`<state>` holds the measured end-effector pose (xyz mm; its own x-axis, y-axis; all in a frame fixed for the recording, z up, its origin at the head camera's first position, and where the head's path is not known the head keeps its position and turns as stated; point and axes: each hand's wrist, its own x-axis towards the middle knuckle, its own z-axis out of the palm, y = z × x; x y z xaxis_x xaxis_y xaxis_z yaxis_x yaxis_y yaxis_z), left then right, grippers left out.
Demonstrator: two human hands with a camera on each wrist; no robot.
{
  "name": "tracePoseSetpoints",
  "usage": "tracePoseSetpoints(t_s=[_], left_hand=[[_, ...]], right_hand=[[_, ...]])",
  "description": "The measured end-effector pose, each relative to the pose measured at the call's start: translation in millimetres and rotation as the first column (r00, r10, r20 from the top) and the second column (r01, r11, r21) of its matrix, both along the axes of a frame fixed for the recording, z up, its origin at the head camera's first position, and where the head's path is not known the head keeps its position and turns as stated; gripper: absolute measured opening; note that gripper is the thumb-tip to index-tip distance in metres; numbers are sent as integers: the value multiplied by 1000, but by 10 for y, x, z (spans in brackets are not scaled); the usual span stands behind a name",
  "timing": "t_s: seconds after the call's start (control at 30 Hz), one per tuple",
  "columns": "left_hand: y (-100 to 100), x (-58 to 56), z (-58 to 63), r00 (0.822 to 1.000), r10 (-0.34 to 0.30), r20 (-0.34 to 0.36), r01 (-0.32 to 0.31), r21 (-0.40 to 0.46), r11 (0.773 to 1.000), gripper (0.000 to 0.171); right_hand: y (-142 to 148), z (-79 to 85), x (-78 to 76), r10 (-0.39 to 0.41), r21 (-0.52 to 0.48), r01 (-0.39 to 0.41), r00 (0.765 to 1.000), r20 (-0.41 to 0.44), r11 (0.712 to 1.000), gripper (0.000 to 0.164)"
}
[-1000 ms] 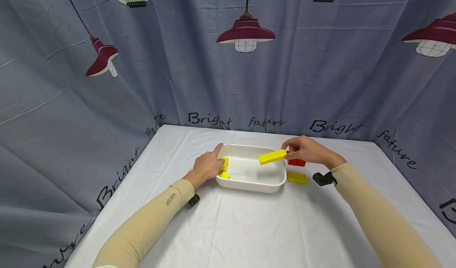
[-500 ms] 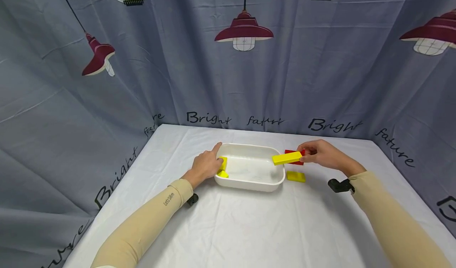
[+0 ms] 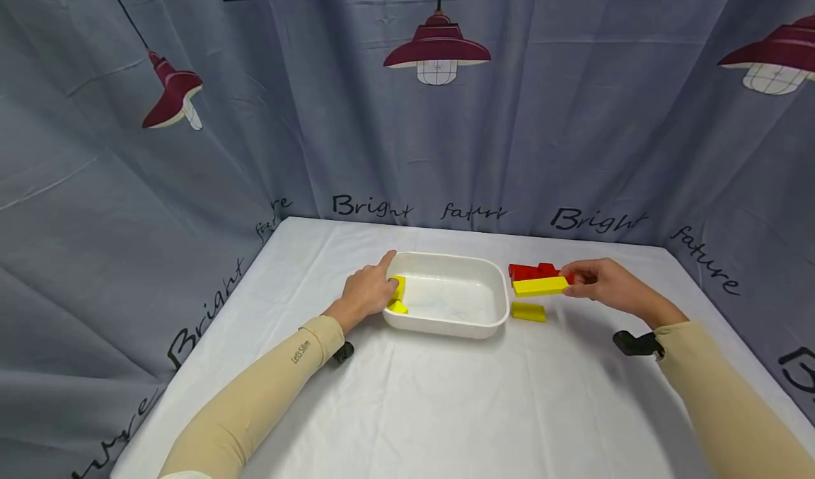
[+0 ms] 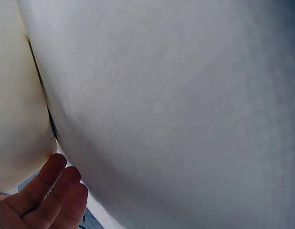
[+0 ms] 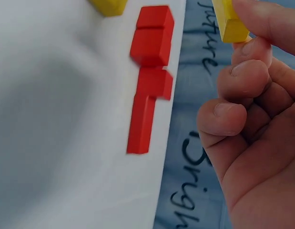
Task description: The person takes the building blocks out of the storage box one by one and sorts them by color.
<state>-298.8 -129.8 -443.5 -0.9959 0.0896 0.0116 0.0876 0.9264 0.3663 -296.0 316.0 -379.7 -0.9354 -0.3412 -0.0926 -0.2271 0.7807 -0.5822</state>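
My right hand (image 3: 611, 288) pinches one end of a long yellow block (image 3: 535, 287) between thumb and fingers, held above the table to the right of the white tray (image 3: 458, 328). In the right wrist view, the thumb lies on that block's end and the other fingers are curled. My left hand (image 3: 364, 295) grips the tray's left rim, thumb over the inside and index finger pointing along the edge. Its other fingers (image 4: 47, 195) lie by the tray's outer wall in the left wrist view. Inside the tray, yellow blocks (image 3: 398, 308) sit beside the thumb, partly hidden.
Several red blocks (image 5: 153, 45) form a row on the table behind the held block. Another yellow block (image 3: 528, 312) lies just right of the tray. A white cloth covers the table (image 3: 446, 408), and a grey printed curtain (image 3: 356, 132) hangs behind it.
My right hand has moved right, carrying the yellow block from over the tray to beyond its right rim, near the red blocks. The left hand stays on the tray.
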Motion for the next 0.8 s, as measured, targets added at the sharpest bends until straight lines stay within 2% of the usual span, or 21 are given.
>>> tracePoseSetpoints(t_s=[0.2,0.4,0.8], left_hand=[[-10,8,16,1000,10,19,-10,-2,1000,67],[-12,6,16,1000,6,13,-6,7,1000,67],[-1,5,20,1000,-6,6,6,0,1000,66]], right_hand=[[187,-95,21,-45,-4,45,998,38,999,39],[348,-213,48,-91,-16,93,991,94,996,49],[638,-526,40,-159,5,160,980,120,987,59]])
